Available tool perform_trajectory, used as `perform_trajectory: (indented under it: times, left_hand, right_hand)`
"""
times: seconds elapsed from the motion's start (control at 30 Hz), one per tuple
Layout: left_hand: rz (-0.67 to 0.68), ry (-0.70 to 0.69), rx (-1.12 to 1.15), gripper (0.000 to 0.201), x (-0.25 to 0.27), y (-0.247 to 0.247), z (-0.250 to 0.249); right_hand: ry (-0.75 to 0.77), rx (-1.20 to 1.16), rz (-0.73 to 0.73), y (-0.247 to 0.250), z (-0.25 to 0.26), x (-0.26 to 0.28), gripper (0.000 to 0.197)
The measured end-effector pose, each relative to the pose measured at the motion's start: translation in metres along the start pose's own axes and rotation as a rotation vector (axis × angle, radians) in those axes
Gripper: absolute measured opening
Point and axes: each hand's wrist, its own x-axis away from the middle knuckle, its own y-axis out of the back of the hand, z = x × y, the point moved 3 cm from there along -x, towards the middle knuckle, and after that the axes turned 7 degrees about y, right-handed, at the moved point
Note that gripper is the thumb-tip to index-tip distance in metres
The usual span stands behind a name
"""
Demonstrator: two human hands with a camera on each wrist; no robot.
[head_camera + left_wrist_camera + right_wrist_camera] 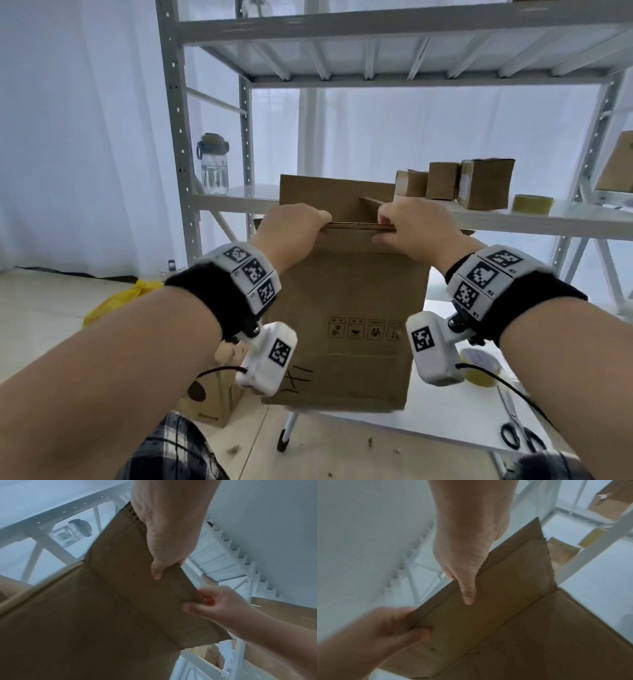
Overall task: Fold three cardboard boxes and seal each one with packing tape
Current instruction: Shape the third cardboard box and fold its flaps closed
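While both hands grasp its upper flap edge, the cardboard box (346, 308) stands upright between them: left hand (291, 228) pinching the left part, right hand (412, 229) the right. Beyond the knuckles runs a shelf (513, 219) with small boxes (484, 183) and a tape roll (532, 204); scissors (520, 435) lie below the right wrist.

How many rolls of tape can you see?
2. One tape roll sits on the shelf to the right of the small boxes. The other tape roll lies on the white table, partly behind the right wrist camera. More may be hidden.
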Motion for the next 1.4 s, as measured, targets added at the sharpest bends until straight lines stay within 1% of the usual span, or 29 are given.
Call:
perform_trajectory:
  times: [0.07,0.1,0.13,0.2,0.27,0.37,0.4,0.5,0.53,0.6,0.63,0.7,0.77,0.8,0.83,0.9,0.97,1.03,1.1,1.13,1.17,1.23,1.27,1.3,1.33,1.37,1.4]
  left_hand:
    - [-0.038,0.001,0.027,0.017,0.004,-0.008,0.008]
    - [-0.056,-0.002,0.048,0.017,0.004,-0.012,0.012]
    - [-0.068,-0.006,0.061,0.016,0.003,-0.015,0.014]
    - [-0.088,0.001,0.092,0.017,0.001,-0.021,0.015]
    - [-0.116,0.035,0.134,0.019,-0.004,-0.024,0.018]
    - [-0.167,0.086,0.152,0.019,-0.012,-0.03,0.028]
    - [-0.173,0.065,0.159,0.019,-0.014,-0.032,0.027]
    - [-0.174,-0.097,0.239,0.015,-0.009,-0.038,0.007]
    - [-0.18,-0.102,0.278,0.014,-0.006,-0.041,0.003]
    - [-0.197,0.009,0.363,0.013,-0.003,-0.047,0.01]
    - [-0.225,0.054,0.368,0.013,-0.002,-0.051,0.017]
    - [-0.297,0.073,0.285,0.012,0.003,-0.053,0.027]
    - [-0.328,0.041,0.165,0.012,0.006,-0.054,0.035]
    - [-0.326,0.025,0.126,0.012,0.007,-0.055,0.038]
    - [-0.329,0.013,0.114,0.012,0.008,-0.058,0.042]
    - [-0.33,0.028,0.152,0.01,0.011,-0.062,0.053]
    - [-0.327,0.1,0.215,0.013,0.012,-0.063,0.066]
    - [-0.335,0.189,0.323,0.021,0.013,-0.056,0.069]
    - [-0.33,0.246,0.479,0.024,0.016,-0.047,0.064]
    - [-0.314,0.278,0.556,0.027,0.016,-0.045,0.061]
    - [-0.266,0.341,0.647,0.031,0.016,-0.045,0.058]
    - [-0.133,0.541,0.884,0.041,0.015,-0.047,0.055]
    - [-0.109,0.644,1.037,0.04,0.014,-0.049,0.056]
    - [-0.133,0.721,1.2,0.033,0.013,-0.048,0.056]
    - [-0.192,0.769,1.338,0.025,0.014,-0.046,0.056]
    - [-0.25,0.797,1.44,0.019,0.014,-0.043,0.057]
    - [-0.284,0.809,1.509,0.019,0.015,-0.042,0.06]
  right_hand:
    - [-0.117,0.019,0.066,-0.008,-0.032,0.02,0.023]
    - [-0.18,0.012,0.076,-0.011,-0.046,0.03,0.026]
    - [-0.226,-0.004,0.067,-0.011,-0.057,0.04,0.027]
    - [-0.258,-0.025,0.004,-0.01,-0.067,0.051,0.024]
    - [-0.231,-0.05,-0.054,-0.006,-0.061,0.054,0.021]
    - [-0.143,-0.081,-0.035,-0.002,-0.039,0.049,0.015]
    - [-0.099,-0.087,-0.028,-0.003,-0.029,0.046,0.013]
    - [0.029,-0.086,-0.031,-0.011,0.005,0.034,0.015]
    - [0.047,-0.097,-0.051,-0.013,0.015,0.03,0.017]
    - [0.054,-0.165,-0.121,-0.017,0.026,0.023,0.021]
    - [0.059,-0.209,-0.152,-0.021,0.028,0.021,0.02]
    - [0.089,-0.291,-0.185,-0.029,0.03,0.019,0.016]
    - [0.118,-0.365,-0.198,-0.039,0.027,0.016,0.013]
    - [0.122,-0.392,-0.194,-0.045,0.023,0.015,0.018]
    - [0.116,-0.413,-0.178,-0.051,0.019,0.015,0.027]
    - [0.082,-0.428,-0.125,-0.066,0.008,0.016,0.045]
    - [0.053,-0.396,-0.082,-0.083,0.001,0.018,0.049]
    - [0.027,-0.413,-0.094,-0.093,0.001,0.016,0.046]
    - [0.026,-0.446,-0.162,-0.097,0.009,0.012,0.04]
    - [0.047,-0.411,-0.196,-0.097,0.015,0.009,0.034]
    - [0.089,-0.338,-0.223,-0.097,0.024,0.006,0.027]
    - [0.187,-0.204,-0.26,-0.098,0.042,0.003,0.014]
    - [0.213,-0.175,-0.273,-0.098,0.049,0.003,0.01]
    - [0.238,-0.16,-0.285,-0.095,0.054,0.002,0.009]
    - [0.271,-0.149,-0.285,-0.092,0.058,0.002,0.009]
    - [0.305,-0.139,-0.274,-0.089,0.061,0.002,0.009]
    - [0.329,-0.136,-0.258,-0.085,0.063,0.002,0.009]
